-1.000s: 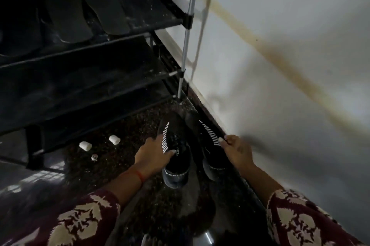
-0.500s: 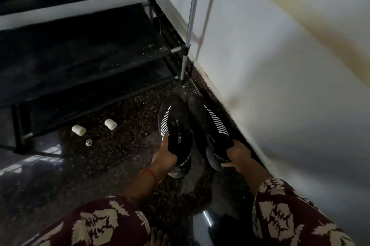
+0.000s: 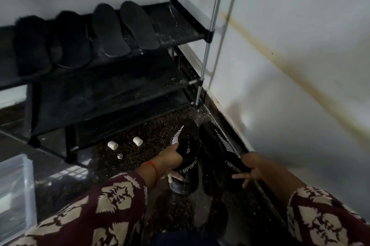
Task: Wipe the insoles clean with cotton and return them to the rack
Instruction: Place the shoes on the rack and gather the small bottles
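On the floor at the rack's point(image 3: 207, 34) 5 o'clock corner, hard against the wall: two black shoes, side by side, toes pointing to 12 o'clock. Left hand point(image 3: 170, 162) curls round the collar of the left shoe point(image 3: 185, 157), thumb on its upper. Right hand point(image 3: 251, 168) sits at the heel of the right shoe point(image 3: 220, 157), fingers point(image 3: 240, 175) splayed and straight; touching or just over it, cannot tell.

Insoles point(image 3: 124, 27) lie as a pair on the top shelf, at 11 o'clock from the shoes, well apart from both hands. Two darker shapes lie to their 9 o'clock, perhaps more insoles or slippers.

Cotton: two white rolls point(image 3: 125, 142) on the floor under the rack, at 9 o'clock of the left shoe. A small round metal bit point(image 3: 119, 156) lies just beside them.

Likely step: shifting the shoes aside, or checking inside them. To do it well, hold each by the heel collar, lift straight, keep clear of the rack post, and set them away from the cotton.

Hard to see: very dim; shoe interiors are black, so whether insoles remain inside is unknown. The right shoe's heel is lost in shadow. Clear plastic bin point(image 3: 18, 195) at 8 o'clock, cut off by the edge.
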Demonstrator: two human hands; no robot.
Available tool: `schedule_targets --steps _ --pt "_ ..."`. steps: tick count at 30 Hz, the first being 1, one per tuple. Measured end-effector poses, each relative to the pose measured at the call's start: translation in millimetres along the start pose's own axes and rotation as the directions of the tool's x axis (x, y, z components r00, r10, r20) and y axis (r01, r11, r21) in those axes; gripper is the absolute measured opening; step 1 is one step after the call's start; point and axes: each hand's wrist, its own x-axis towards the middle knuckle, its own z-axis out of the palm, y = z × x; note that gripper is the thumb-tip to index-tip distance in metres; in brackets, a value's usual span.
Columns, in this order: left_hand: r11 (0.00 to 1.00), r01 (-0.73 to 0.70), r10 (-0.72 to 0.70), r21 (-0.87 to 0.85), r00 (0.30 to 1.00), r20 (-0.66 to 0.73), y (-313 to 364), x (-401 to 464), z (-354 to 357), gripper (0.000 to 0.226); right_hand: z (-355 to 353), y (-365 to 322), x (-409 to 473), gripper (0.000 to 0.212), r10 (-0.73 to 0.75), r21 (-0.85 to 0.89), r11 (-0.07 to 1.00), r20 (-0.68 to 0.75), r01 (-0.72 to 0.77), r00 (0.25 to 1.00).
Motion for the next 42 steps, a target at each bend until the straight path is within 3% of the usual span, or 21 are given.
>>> schedule_targets --steps 8,15,20,23,29,37,42 --pt "0.986 -0.036 0.047 0.161 0.997 -0.065 42.5 -100.0 -35.9 0.062 -15.2 -40.7 -96.9 0.031 -0.112 -0.368 0.92 0.09 0.138 0.99" --pt "0.993 -0.105 0.108 0.056 0.992 -0.058 77.8 -208.9 -69.8 0.061 -41.9 -80.5 -221.4 0.036 -0.225 -0.501 0.812 0.205 0.3 0.952" --pt "0.97 -0.241 0.24 -0.014 0.968 -0.072 98.6 -296.7 -102.8 0.061 -67.1 -106.6 -316.5 0.037 -0.336 -0.474 0.768 0.273 0.43 0.901" --pt "0.948 -0.318 0.313 -0.017 0.942 -0.122 109.6 -351.3 -121.0 0.049 -72.9 -124.7 -368.2 0.034 -0.425 -0.424 0.739 0.309 0.524 0.851" --pt "0.935 -0.35 0.325 -0.051 0.907 -0.268 140.0 -419.1 -170.0 0.038 -43.8 -176.2 -436.1 0.032 -0.582 -0.429 0.631 0.288 0.646 0.76" --pt "0.932 -0.353 0.271 -0.083 0.831 -0.486 184.5 -411.5 -231.2 0.019 54.0 -260.4 -450.6 0.039 -0.611 -0.361 0.668 0.235 0.651 0.756" --pt "0.9 -0.383 0.231 -0.209 0.826 -0.515 204.9 -370.4 -268.4 0.034 109.9 -305.7 -424.3 0.043 -0.615 -0.282 0.714 0.185 0.641 0.767"
